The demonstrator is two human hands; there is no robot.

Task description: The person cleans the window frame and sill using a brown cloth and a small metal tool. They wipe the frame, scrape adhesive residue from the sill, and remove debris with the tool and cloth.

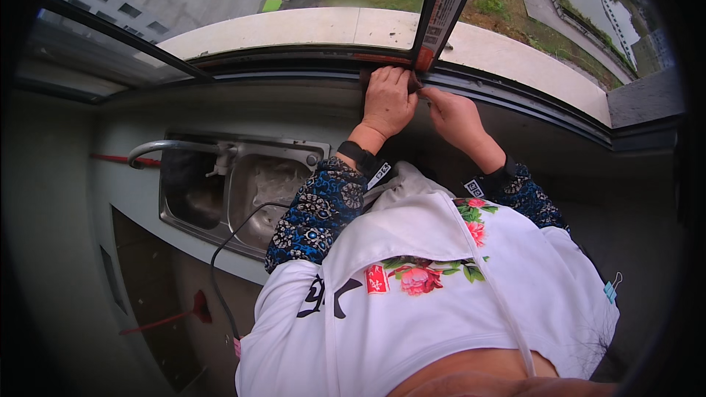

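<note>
My left hand (390, 101) is at the window's lower frame, its fingers closed over a dark brown cloth (415, 83). The cloth is bunched against the frame, and most of it lies hidden under that hand. Just to the right, my right hand (461, 126) has its fingers curled, with the fingertips pinched at the cloth's right edge. Both hands meet at the foot of the upright window frame (443, 11), which carries printed stickers. Along the sill, the dark window track (515, 97) runs off to the right.
A steel double-bowl sink (243, 148) with a curved faucet (173, 145) is set in the counter at left. A black cable (218, 265) hangs beside my left arm. Below the counter is a red-handled tool (197, 309). Outside the window runs a pale ledge (294, 33).
</note>
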